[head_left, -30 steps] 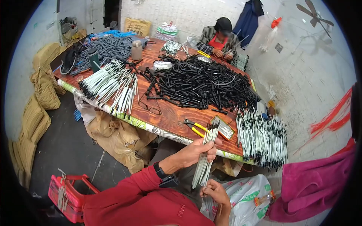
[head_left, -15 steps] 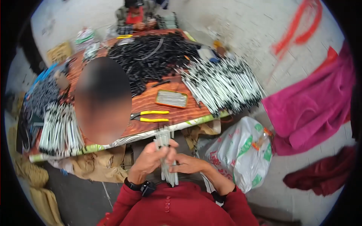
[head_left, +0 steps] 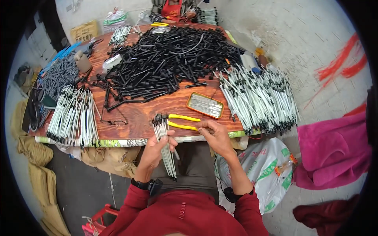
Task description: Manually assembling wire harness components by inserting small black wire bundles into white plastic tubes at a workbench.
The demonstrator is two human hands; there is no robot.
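Observation:
My left hand point(head_left: 154, 151) is closed around a bundle of thin white rods point(head_left: 169, 163) with black tips, held upright in front of my body at the table's near edge. My right hand point(head_left: 217, 137) has its fingers bent, thumb and fingertips at the handle ends of yellow-handled pliers point(head_left: 184, 117) on the table. The bundle's top hides the pliers' jaws. Just behind the pliers lies an open tin point(head_left: 204, 105) of thin silvery pins.
A big heap of black plastic pieces point(head_left: 157, 59) covers the table's middle. White rods with black ends lie piled at right point(head_left: 260, 98) and left point(head_left: 75, 114). Spectacles point(head_left: 114, 122) rest near the front. A person point(head_left: 172, 11) sits opposite. A plastic bag point(head_left: 260, 169) stands below right.
My right hand has left the rod bundle and moved up and right to the pliers' handles. My left hand keeps the bundle. The view has shifted, so the table appears farther right.

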